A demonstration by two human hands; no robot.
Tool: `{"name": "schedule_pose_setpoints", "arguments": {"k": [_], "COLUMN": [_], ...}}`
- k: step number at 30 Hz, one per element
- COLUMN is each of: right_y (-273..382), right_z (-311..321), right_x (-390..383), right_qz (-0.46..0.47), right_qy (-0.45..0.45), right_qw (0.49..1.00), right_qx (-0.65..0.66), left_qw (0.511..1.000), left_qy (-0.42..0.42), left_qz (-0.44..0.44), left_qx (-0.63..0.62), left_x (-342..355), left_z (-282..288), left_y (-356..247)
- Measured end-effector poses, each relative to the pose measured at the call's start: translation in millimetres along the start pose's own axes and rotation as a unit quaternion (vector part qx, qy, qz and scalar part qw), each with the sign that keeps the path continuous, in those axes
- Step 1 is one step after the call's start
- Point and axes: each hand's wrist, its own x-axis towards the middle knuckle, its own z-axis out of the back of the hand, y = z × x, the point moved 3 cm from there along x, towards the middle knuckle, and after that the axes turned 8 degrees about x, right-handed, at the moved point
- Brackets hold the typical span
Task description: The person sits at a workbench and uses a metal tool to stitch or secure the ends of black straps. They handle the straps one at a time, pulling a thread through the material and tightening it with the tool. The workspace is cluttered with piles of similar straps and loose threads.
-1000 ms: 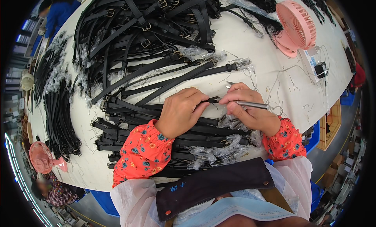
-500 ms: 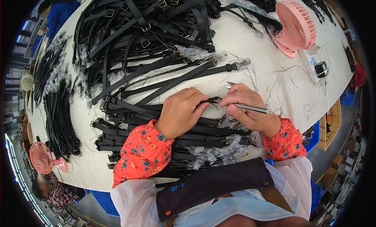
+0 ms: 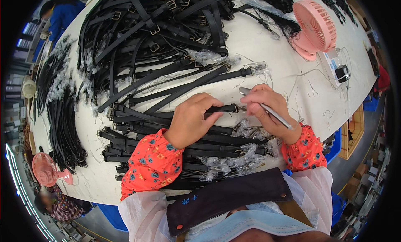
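Note:
My left hand [image 3: 193, 121] is closed round a thin black belt [image 3: 225, 109] above the middle of the table. Its buckle end sticks out toward the right, past my thumb and forefinger, which stand a little apart at their tips. My right hand [image 3: 269, 110] grips silver metal thread snips [image 3: 273, 115], partly hidden by my fingers. My right fingertips are close beside the buckle end; whether they touch it I cannot tell. Under my left hand and toward me lies a row of black belts [image 3: 213, 152], some with clear plastic wrap [image 3: 234, 160] at their ends.
A large heap of buckled black belts [image 3: 154, 29] covers the far left of the white table [image 3: 300, 91]. More straps [image 3: 62, 125] lie in a bundle farther left. Pink fans [image 3: 315, 26] [image 3: 44, 169] stand far right and near left. Two other people [image 3: 67, 16] [image 3: 62, 204] are at the left.
The snips have turned in my right hand, their far end now up by my forefinger. More of the belt's buckle end shows between my hands. My left hand has barely moved.

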Motion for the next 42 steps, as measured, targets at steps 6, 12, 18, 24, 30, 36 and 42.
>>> {"name": "schedule_pose_setpoints", "arguments": {"k": [6, 12, 18, 24, 30, 36, 42], "right_y": [-4.3, -6.7, -3.9, -5.2, -11.2, -9.0, -11.0], "right_z": [-10.6, -13.7, -13.8, -18.0, -15.6, -22.1, -22.5], "right_x": [6.3, 2.2, 2.6, 1.5, 2.2, 2.6, 1.9], "right_qz": [0.061, 0.02, 0.027, 0.036, -0.005, -0.01, 0.022], "right_qy": [-0.011, 0.0, -0.013, -0.017, -0.043, -0.057, -0.062], "right_qw": [0.996, 1.0, 0.999, 0.999, 0.999, 0.998, 0.998], "right_qx": [-0.059, 0.004, 0.021, 0.0, -0.011, 0.011, -0.016], "left_qw": [0.994, 0.979, 0.983, 0.999, 0.994, 0.997, 0.981], "left_qy": [0.031, 0.046, 0.052, 0.03, -0.042, 0.033, 0.081], "left_qz": [0.046, 0.066, 0.059, -0.036, 0.067, 0.047, 0.091], "left_qx": [-0.097, -0.185, -0.164, -0.009, -0.07, -0.059, -0.149], "left_x": [3.5, 2.4, 3.6, 1.5, 5.1, 0.3, 0.6], "left_z": [1.4, 1.2, 3.6, 4.2, 8.1, -2.8, -3.5], "left_y": [2.5, 6.6, 2.2, -2.5, 4.6, -1.8, 4.3]}}
